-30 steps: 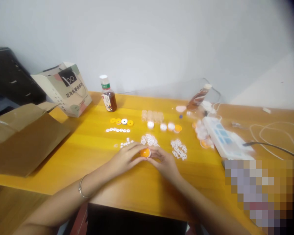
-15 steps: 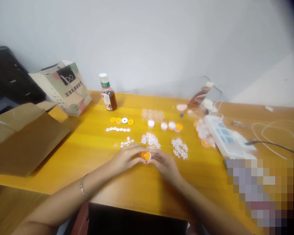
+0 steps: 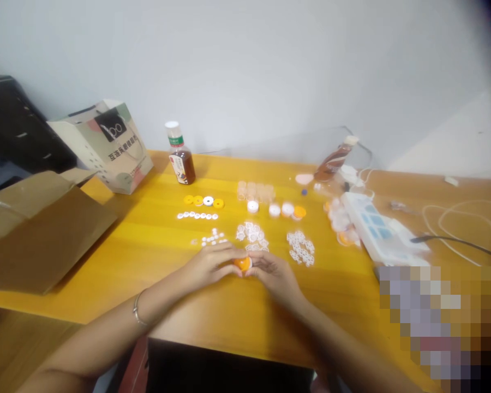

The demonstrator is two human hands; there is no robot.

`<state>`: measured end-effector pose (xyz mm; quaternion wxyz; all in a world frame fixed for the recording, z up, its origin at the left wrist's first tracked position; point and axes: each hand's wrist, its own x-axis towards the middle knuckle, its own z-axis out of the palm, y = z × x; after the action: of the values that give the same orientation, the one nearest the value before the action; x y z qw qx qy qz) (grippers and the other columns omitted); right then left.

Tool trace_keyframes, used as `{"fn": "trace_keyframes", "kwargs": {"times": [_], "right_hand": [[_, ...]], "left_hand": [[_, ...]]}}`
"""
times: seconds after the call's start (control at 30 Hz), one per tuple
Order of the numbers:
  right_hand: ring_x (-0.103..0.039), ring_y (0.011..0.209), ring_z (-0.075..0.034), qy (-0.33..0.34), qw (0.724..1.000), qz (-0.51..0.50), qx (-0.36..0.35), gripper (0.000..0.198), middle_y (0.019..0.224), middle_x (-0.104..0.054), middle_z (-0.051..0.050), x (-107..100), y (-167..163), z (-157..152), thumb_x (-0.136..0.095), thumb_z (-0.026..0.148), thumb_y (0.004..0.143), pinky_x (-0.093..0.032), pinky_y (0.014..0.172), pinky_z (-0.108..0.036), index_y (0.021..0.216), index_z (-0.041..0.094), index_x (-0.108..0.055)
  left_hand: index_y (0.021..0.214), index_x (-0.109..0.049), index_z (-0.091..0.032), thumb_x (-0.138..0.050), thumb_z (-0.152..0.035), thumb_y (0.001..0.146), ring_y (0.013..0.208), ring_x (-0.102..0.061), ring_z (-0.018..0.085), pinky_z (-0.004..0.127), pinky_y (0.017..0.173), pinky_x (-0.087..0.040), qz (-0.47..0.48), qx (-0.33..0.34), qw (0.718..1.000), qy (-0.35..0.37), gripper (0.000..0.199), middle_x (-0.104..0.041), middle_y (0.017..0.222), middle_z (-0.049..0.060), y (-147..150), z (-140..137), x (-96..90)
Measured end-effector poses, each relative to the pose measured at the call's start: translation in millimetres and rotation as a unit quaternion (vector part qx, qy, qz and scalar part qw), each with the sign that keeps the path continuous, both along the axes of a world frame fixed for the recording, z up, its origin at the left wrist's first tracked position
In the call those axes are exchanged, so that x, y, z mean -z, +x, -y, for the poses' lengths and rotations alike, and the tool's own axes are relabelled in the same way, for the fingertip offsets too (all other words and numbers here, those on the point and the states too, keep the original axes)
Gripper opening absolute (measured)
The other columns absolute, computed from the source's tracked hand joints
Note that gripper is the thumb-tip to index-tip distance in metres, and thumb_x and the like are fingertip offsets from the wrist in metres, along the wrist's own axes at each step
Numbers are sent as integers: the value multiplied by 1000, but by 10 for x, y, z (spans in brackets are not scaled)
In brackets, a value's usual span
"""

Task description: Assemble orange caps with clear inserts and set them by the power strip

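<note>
Above the front of the table, my left hand (image 3: 213,266) and my right hand (image 3: 276,275) meet around a small round orange-and-white piece (image 3: 243,264). Its orange face is turned toward me, and a white edge shows on its right side. Fingers and thumbs of both hands press on it from either side, partly covering it. Just beyond the hands lie small white discs (image 3: 215,237), a heap of white cut-out pieces (image 3: 251,236) and a second such heap (image 3: 300,248). Farther back are a row of white rings (image 3: 197,216), yellow and white round caps (image 3: 208,201) and clear cylinders (image 3: 256,192).
A brown cardboard box (image 3: 45,234) and a paper bag (image 3: 120,147) stand at the left. At the back are an upright drink bottle (image 3: 183,164) and a tilted one (image 3: 334,159). A white power strip (image 3: 376,229) with cables lies right, beside bagged orange-and-white pieces (image 3: 340,224).
Both hands stay around the orange-and-white piece, which sits very slightly lower in view. Its orange face has tilted a little. Nothing else on the table has visibly moved.
</note>
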<state>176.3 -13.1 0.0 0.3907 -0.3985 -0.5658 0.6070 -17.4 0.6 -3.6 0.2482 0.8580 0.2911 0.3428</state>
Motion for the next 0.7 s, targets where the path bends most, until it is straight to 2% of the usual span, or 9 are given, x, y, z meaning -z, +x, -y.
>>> {"fn": "trace_keyframes", "kwargs": {"times": [0.33, 0.47, 0.57, 0.7], "right_hand": [[-64, 82, -16, -19, 999, -36, -9, 28, 86, -69, -2, 22, 11, -43, -69, 27, 67, -49, 84, -34, 93, 22, -62], [-64, 84, -15, -45, 998, -16, -31, 31, 89, -68, -3, 50, 8, -65, -66, 33, 70, -47, 86, -34, 97, 21, -59], [-64, 80, -15, -74, 997, -3, -35, 31, 84, -67, -2, 58, 16, -71, -67, 35, 69, -47, 84, -35, 93, 20, -53], [-64, 77, -14, -111, 991, -15, -75, 35, 80, -66, 1, 48, 68, -83, -66, 34, 70, -48, 80, -34, 92, 22, -42]], "left_hand": [[120, -49, -22, -55, -30, 83, 88, -56, 15, 30, 78, -48, -40, -43, 998, -6, 39, -60, 99, 7, 23, 37, -88], [120, -47, -20, -56, -31, 81, 90, -56, 16, 31, 80, -47, -41, -52, 998, 9, 41, -60, 100, 7, 27, 42, -58], [118, -50, -19, -55, -31, 81, 84, -55, 16, 30, 74, -47, -53, -51, 997, 18, 38, -60, 93, 7, 47, 56, -4], [113, -52, -18, -54, -31, 82, 86, -55, 15, 27, 74, -47, -48, -26, 998, -22, 34, -57, 97, 7, 78, 80, 31]]}}
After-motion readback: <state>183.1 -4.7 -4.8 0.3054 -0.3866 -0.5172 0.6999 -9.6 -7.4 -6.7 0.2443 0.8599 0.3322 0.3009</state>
